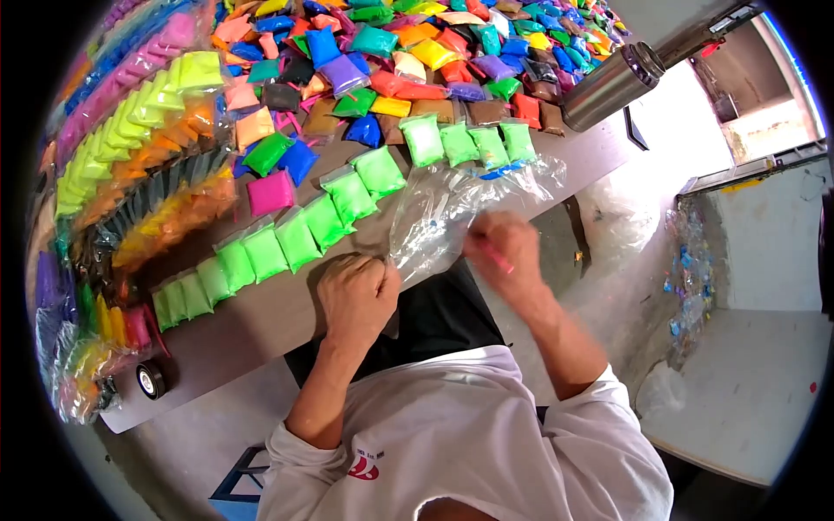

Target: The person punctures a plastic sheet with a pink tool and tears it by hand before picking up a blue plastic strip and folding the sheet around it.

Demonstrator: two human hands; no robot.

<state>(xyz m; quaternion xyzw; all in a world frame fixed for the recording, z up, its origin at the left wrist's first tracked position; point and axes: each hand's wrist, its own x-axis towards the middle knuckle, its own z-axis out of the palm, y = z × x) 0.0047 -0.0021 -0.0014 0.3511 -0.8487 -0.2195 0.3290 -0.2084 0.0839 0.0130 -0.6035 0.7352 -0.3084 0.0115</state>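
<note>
A clear plastic bag [432, 217] lies crumpled at the table's near edge, between my two hands. My left hand [358, 289] is closed at the bag's left lower edge, fingers pressed together on the film. At its right side my right hand [504, 252] is closed and slightly blurred, with a thin pink stick-like piece [497, 257] showing at the fingers. Just left of the bag, a row of light green packets [265, 252] runs along the table edge. Several more green packets [460, 144] lie behind the bag, with a bit of blue at its far end.
A large heap of small coloured packets [400, 65] covers the back of the table [261, 326]. Strips of yellow, orange and black packets [148, 130] are stacked at left. A steel flask [612, 87] stands at back right. A round black-rimmed object [150, 379] sits near the left corner.
</note>
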